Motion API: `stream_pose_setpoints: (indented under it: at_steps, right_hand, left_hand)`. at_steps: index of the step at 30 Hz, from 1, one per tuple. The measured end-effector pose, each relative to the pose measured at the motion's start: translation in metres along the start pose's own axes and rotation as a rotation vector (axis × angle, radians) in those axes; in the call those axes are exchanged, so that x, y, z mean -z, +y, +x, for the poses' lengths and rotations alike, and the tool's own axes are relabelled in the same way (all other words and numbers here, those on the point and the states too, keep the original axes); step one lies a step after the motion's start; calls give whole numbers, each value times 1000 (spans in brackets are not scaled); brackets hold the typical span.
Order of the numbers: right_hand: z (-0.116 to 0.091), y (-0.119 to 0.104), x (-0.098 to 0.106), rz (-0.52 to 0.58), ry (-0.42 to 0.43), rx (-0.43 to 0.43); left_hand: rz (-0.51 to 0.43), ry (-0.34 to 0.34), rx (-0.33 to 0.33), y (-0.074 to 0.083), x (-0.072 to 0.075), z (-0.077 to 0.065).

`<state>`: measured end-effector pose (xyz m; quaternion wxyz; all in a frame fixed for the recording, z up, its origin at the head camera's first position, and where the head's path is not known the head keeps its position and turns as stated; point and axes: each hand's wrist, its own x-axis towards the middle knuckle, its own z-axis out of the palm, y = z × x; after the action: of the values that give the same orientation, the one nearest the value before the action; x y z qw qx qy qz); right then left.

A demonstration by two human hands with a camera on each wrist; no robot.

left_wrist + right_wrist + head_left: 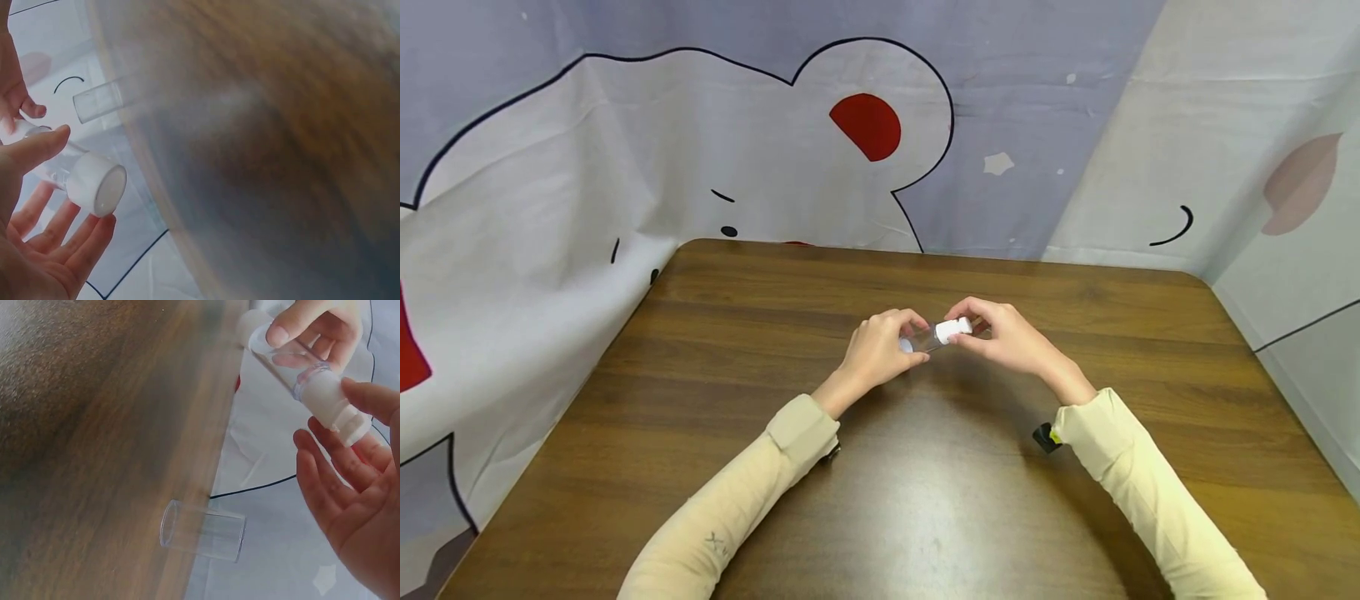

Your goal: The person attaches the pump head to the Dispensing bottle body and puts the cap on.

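Note:
Both hands hold a small clear bottle (924,337) tilted above the tabletop. It has a white pump or spray top (951,330) and, in the left wrist view, a white bottom end (103,187). My left hand (877,348) grips the body near that end, thumb on one side and fingers on the other. At the opposite end, my right hand (1013,337) pinches the white top between thumb and fingers. A clear open cylinder (206,532), like a cap, stands on the table in the wrist views; I cannot make it out in the head view.
The brown wooden table (955,500) spreads under both arms. A printed curtain (760,150) hangs along its far edge and its sides. A black wrist device (1047,437) shows below the right sleeve.

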<state>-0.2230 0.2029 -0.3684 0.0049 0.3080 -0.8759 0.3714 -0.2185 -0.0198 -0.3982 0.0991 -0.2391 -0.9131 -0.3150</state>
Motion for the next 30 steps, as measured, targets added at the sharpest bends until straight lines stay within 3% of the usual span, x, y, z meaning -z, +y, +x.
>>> stream_pose_setpoints:
  at_steps: [5, 9, 17, 20, 30]
  right_hand:
    - [1, -3, 1, -31, -12, -80]
    - [2, -3, 3, -40, -56, -97]
    - [3, -2, 7, 20, -80, 68]
    - [3, -3, 8, 17, -76, 90]
    - [2, -10, 7, -48, -48, -32]
  left_hand:
    - [2, -1, 4, 0, -2, 1]
    - [11, -10, 10, 0, -3, 2]
    - [8, -9, 5, 2, -4, 3]
    - [11, -9, 6, 3, -4, 3]
    - [3, 12, 13, 3, -2, 2]
